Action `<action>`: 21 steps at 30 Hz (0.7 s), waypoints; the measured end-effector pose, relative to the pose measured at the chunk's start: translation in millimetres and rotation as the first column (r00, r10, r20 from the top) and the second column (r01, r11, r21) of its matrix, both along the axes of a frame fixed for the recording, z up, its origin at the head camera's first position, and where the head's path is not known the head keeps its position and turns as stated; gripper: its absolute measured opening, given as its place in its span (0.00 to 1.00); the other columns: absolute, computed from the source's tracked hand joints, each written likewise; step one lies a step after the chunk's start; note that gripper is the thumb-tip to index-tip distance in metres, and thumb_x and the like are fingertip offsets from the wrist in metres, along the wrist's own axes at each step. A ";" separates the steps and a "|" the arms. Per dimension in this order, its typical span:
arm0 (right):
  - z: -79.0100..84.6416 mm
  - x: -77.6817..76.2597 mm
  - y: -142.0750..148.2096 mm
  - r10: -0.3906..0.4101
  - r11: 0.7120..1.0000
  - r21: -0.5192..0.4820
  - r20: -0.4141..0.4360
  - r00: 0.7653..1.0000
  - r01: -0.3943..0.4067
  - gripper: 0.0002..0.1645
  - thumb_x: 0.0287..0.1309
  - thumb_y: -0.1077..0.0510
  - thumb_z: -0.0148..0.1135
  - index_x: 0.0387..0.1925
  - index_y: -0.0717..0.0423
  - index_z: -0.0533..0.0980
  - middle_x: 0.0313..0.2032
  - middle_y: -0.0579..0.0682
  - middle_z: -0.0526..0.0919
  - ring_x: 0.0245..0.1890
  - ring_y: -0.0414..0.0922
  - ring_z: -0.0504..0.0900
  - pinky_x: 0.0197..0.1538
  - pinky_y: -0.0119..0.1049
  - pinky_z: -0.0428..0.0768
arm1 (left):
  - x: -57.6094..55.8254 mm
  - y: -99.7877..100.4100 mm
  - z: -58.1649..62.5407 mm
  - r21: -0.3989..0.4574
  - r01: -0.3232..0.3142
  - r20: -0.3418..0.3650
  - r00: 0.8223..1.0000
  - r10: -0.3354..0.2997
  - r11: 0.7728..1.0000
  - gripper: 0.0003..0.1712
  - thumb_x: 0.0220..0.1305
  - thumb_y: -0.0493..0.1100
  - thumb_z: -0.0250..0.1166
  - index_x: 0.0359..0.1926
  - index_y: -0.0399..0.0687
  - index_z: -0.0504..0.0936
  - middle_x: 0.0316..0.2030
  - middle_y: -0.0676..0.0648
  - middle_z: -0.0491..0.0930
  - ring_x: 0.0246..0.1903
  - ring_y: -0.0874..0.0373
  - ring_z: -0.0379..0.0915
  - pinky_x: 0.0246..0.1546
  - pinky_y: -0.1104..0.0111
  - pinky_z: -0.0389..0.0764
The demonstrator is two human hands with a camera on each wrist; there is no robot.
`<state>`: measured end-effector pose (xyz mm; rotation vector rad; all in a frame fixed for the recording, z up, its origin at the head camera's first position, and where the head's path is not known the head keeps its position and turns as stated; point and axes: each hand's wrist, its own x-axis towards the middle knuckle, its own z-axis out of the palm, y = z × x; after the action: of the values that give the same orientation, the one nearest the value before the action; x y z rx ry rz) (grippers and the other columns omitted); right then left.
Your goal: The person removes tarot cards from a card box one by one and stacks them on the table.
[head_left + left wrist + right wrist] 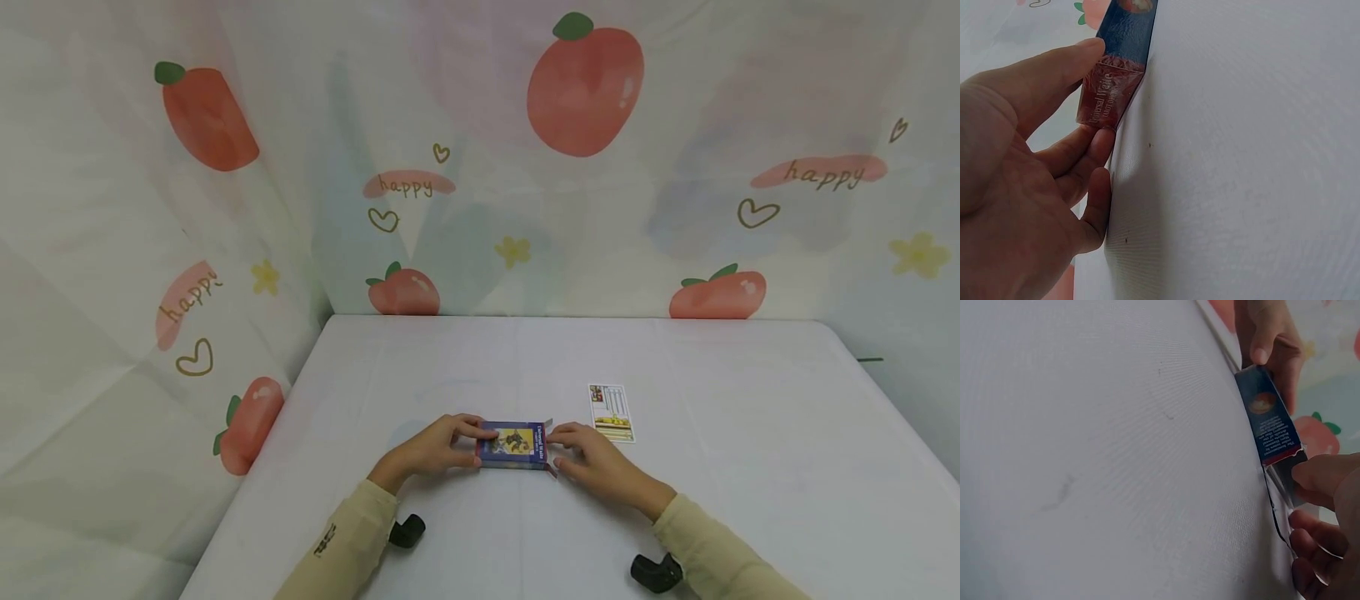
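1. A table (750, 500) covered with a plain white cloth fills the lower half of the head view, its far edge meeting the back wall.
2. The back wall (675, 100) and the left wall (90, 250) are hung with a pale printed sheet that creases at the corner between them.
3. The print shows red peaches with green leaves, small yellow flowers, outlined hearts and pink strokes with the word "happy".
4. The light is soft and even, with only faint shadows on the cloth.
5. In the wrist views the cloth shows a fine weave and a few tiny dark specks.
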<state>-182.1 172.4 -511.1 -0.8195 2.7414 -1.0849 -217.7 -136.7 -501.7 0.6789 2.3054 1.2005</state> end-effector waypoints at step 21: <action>-8.1 3.0 -19.3 -0.188 0.982 0.003 -0.057 0.980 0.189 0.21 0.56 0.61 0.72 0.52 0.62 0.83 0.52 0.53 0.82 0.47 0.44 0.80 0.49 0.37 0.81 | 1.0 -0.1 0.9 -0.006 0.000 -0.004 1.000 0.000 1.000 0.27 0.62 0.39 0.72 0.64 0.53 0.81 0.70 0.41 0.70 0.73 0.41 0.60 0.73 0.45 0.64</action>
<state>-179.2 153.1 -519.1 -0.6073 2.9179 -1.0956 -216.6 -136.8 -500.8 0.6798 2.3108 1.1929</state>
